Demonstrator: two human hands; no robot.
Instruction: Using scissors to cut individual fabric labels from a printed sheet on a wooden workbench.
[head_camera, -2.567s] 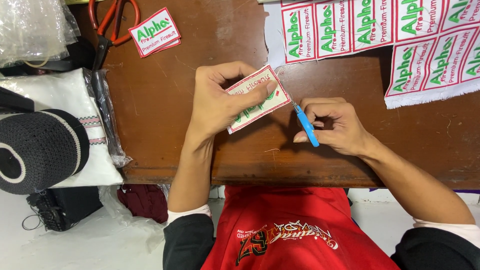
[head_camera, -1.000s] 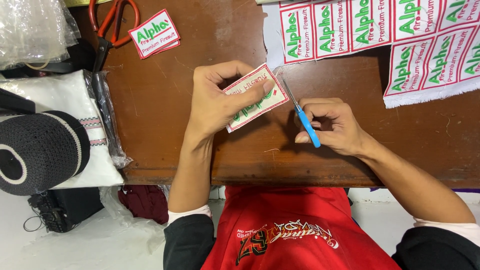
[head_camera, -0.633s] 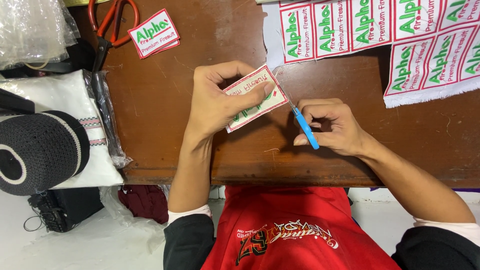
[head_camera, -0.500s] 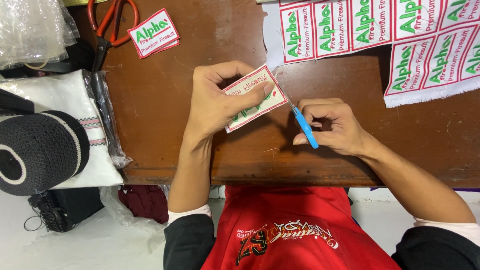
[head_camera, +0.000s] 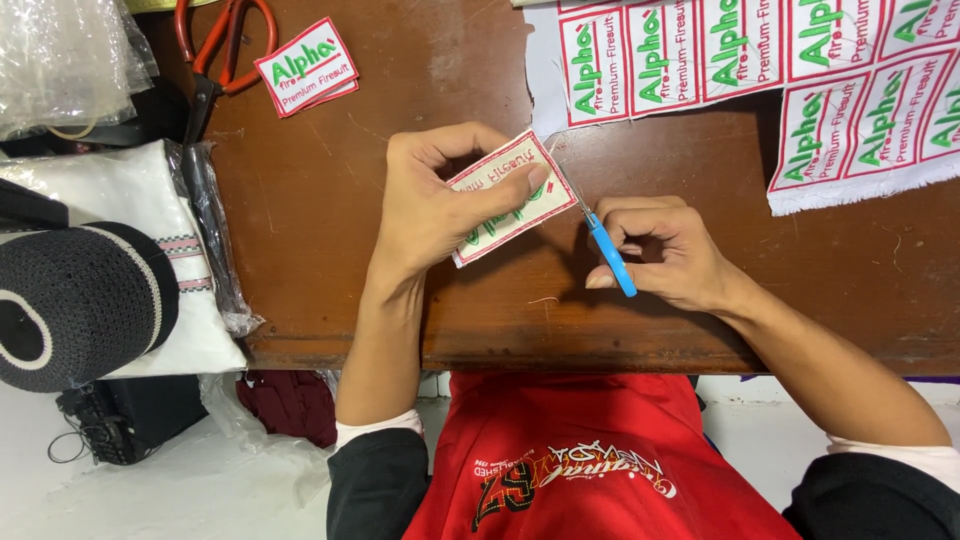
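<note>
1. Seated close against the wooden bench (head_camera: 330, 300), red shirt (head_camera: 580, 460) filling the near edge of view.
2. Right hand (head_camera: 665, 250) just above the bench front, fingers (head_camera: 640, 213) clenched around a small blue-handled thread snip (head_camera: 610, 255), its metal tip at the right edge of the patch.
3. Left hand (head_camera: 435, 205) beside it, thumb and fingers grasping an embroidered patch (head_camera: 505, 200), white with red border and green lettering, tilted and lifted slightly off the wood.
4. Likely light, thin and flexible, though stiffened by stitching; best gripped flat between thumb and fingers near one end, leaving the edge being trimmed free.
5. Off to the left, a black knitted cap (head_camera: 75, 300) on folded white cloth in clear wrap (head_camera: 190, 300).
6. Farther back, a small stack of finished patches (head_camera: 308, 68) beside orange-handled scissors (head_camera: 220, 50).
7. At the far right, an uncut sheet of matching patches (head_camera: 760, 70) spread flat.
</note>
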